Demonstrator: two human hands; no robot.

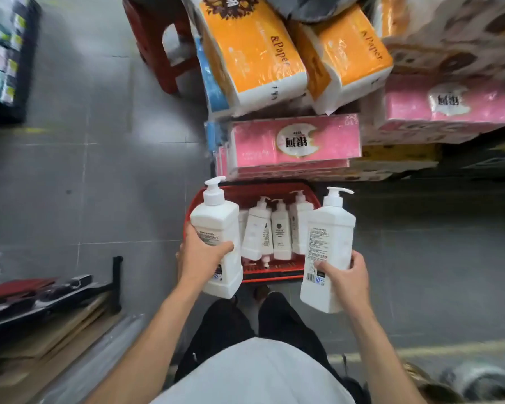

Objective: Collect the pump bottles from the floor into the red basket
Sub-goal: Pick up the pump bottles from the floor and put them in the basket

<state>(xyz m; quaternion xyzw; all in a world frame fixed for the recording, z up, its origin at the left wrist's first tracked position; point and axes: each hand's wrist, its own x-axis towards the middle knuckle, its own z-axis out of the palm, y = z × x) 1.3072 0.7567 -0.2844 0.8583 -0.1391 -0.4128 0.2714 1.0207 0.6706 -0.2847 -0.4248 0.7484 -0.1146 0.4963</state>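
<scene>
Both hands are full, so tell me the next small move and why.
Probably lower the left bottle into the near side of the basket. The left hand grips it over that side, bare red shows there, and other bottles crowd the middle. The right bottle, in the right hand, can follow.

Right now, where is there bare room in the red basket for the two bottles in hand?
A bare strip shows along the basket's near rim, in front of the lying bottles. Its middle and back are crowded. Both sides are hidden behind the held bottles. Grey floor left of it is bare; pink packs crowd its far rim.
</scene>
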